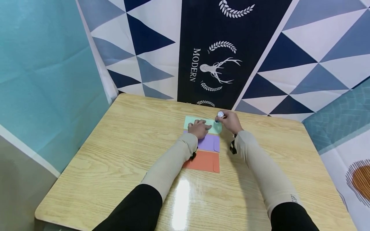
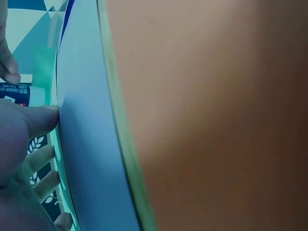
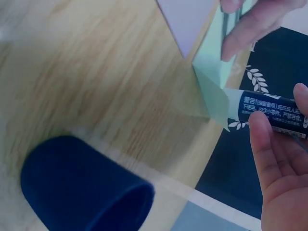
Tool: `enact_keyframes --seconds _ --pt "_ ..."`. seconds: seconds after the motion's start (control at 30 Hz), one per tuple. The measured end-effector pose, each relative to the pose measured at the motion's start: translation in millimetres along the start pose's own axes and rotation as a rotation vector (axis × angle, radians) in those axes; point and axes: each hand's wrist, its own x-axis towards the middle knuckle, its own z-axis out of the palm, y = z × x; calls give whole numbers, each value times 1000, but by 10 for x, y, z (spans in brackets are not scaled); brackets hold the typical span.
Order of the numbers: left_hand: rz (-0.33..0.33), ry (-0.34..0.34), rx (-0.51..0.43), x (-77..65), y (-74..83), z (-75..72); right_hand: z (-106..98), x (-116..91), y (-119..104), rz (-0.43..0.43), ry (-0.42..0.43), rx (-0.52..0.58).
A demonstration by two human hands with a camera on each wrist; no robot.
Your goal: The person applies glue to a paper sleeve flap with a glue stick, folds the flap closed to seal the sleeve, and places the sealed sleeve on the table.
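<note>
My left hand (image 1: 199,129) rests on the mint-green envelope (image 1: 189,120), thumb and fingers spread over the paper. In the right wrist view my right hand (image 3: 284,168) grips a glue stick (image 3: 276,111) with a dark label between thumb and fingers. The pale end of the stick meets the raised flap (image 3: 215,103) at the envelope's right end. Closer to me lie a purple envelope (image 1: 208,143), partly under my left hand, and an orange-red envelope (image 1: 201,161), partly under the left forearm.
The envelopes lie in a column on a light wooden table (image 1: 115,154). A patterned cloth wall (image 1: 156,41) rises behind the table's far edge, and a teal sheet (image 1: 43,73) hangs at the left. A dark blue hollow cylinder (image 3: 82,178) looms close in the right wrist view.
</note>
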Motion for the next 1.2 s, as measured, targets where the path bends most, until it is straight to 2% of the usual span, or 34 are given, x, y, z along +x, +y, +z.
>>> enact_keyframes --seconds 0.27,0.5,0.7,0.8,0.9,1.07,1.2 --pt "10 22 -23 -28 20 -56 -43 -58 -51 -110 -11 -93" --pt "21 21 -10 -38 31 -15 -76 -274 -93 -172 -79 -90" --pt "24 33 -20 -23 25 -17 -117 -425 -137 -213 -102 -104" --pt "22 36 -26 -12 14 -19 -142 -475 -161 -207 -117 -104" --pt "23 29 -33 5 -1 -13 -174 -502 -153 -165 -119 -69" --pt "34 18 -49 8 -4 -20 -271 -520 -102 -68 -48 11" --pt "30 1 -55 2 10 -39 -349 -554 -60 -50 -15 30"
